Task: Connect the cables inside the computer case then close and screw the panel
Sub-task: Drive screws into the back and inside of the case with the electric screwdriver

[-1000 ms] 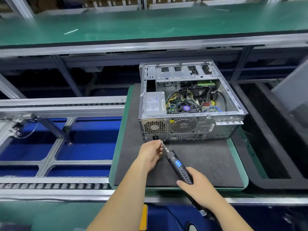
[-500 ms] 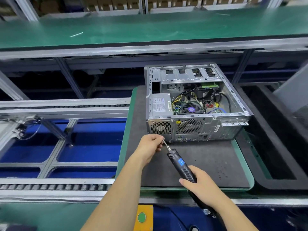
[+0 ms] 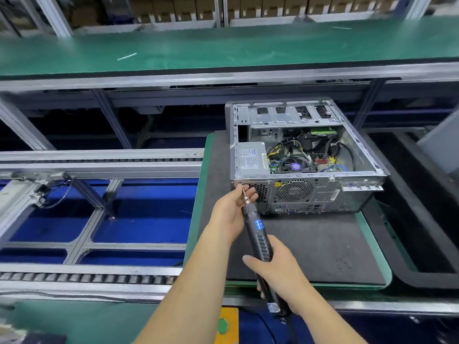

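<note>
While my right hand [image 3: 278, 274] grips the screwdriver [image 3: 258, 234] and my left hand [image 3: 232, 209] pinches its bit [image 3: 244, 194] at the case [image 3: 308, 194] corner, a tilt could slip; panel unseen.

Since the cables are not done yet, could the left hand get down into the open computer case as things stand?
Probably not right away: the left hand pinches the bit of the black electric screwdriver at the rear corner of the open grey metal computer case. The top is uncovered, so once it lets go the way looks free.
</note>
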